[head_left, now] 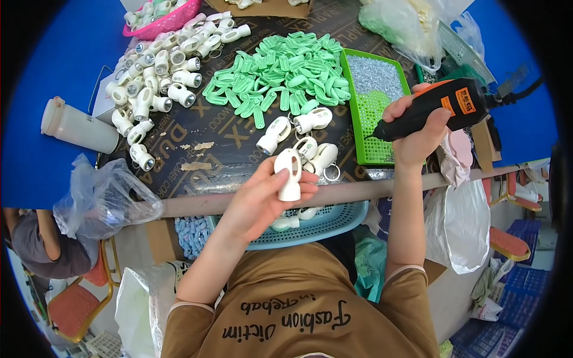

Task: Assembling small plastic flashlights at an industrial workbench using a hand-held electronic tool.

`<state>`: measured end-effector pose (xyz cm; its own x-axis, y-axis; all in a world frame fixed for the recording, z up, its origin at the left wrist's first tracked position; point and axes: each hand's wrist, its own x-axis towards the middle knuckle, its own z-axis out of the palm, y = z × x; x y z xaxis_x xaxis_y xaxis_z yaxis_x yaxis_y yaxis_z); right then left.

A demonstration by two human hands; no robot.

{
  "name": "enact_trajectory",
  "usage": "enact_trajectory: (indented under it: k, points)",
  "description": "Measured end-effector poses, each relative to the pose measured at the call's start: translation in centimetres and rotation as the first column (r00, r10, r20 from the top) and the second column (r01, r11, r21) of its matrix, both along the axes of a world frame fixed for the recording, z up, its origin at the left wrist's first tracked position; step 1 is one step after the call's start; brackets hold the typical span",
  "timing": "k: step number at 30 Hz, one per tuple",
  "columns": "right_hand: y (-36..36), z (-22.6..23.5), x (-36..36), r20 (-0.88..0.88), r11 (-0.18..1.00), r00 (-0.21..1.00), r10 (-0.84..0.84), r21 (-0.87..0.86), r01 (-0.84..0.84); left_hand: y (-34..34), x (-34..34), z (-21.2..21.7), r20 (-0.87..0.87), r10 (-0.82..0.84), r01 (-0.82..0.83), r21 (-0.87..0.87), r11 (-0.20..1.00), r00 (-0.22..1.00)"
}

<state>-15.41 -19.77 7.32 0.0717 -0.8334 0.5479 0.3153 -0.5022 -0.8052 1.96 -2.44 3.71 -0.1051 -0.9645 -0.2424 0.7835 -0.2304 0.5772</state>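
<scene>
Between the thumb and fingers of my left hand (253, 200) is a small white flashlight (289, 176), a slotted handle at its upper end. My right hand (415, 134) grips a black electric screwdriver (444, 107) with orange labels. Its thin bit points left, over the lower part of a bright green tray (350, 95). Small silvery screws (376, 74) fill the tray's far part. Just beyond my left hand lie several more white flashlights (313, 120), some with key rings. A heap of light green plastic clips (280, 68) covers the table behind them.
Many white flashlights (158, 71) are piled at the far left, by a pink basket (179, 18). A white cup (77, 125) and a clear plastic bag (101, 191) are at the left. A blue basket (346, 218) sits below the table edge. Someone (48, 244) sits at lower left.
</scene>
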Motion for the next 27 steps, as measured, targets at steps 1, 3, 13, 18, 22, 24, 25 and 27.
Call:
enact_trajectory:
  k: [1,3,13,18,22,24,25,27]
  points:
    - [0.1,0.0,-0.1,-0.010,1.000,1.000,0.020,0.007,-0.020,-0.1,-0.3,0.0,0.018,-0.015,0.015,0.002,1.000,1.000]
    - [0.1,0.0,-0.1,-0.006,1.000,1.000,0.025,0.011,-0.025,-0.1,-0.7,0.0,0.044,-0.026,0.026,-0.006,1.000,0.999]
    - [0.4,-0.4,0.2,-0.006,1.000,1.000,-0.009,-0.027,0.009,-0.5,-1.2,-1.4,-0.034,-0.032,0.030,-0.068,0.997,0.999]
    - [0.4,-0.4,0.2,-0.026,0.999,1.000,-0.010,-0.048,0.009,-0.5,-1.1,-1.2,-0.017,-0.039,0.038,-0.061,0.997,0.999]
    - [0.4,-0.6,0.2,-0.035,0.999,0.999,0.000,-0.051,-0.001,-0.4,-1.0,-0.7,0.039,-0.037,0.039,-0.041,0.998,0.999]
    - [0.4,-0.5,0.1,-0.037,0.999,0.999,0.008,-0.041,-0.010,-0.3,-1.0,-0.9,0.023,-0.034,0.035,-0.030,0.999,0.999]
    - [0.4,-0.5,0.0,-0.039,0.999,0.999,0.015,-0.030,-0.017,-0.2,-0.9,-1.0,0.007,-0.033,0.033,-0.018,0.999,0.999]
    - [0.6,0.1,-0.2,-0.039,0.999,0.999,0.034,-0.018,-0.035,-0.2,-0.9,-0.5,0.020,-0.032,0.032,0.003,0.999,0.999]
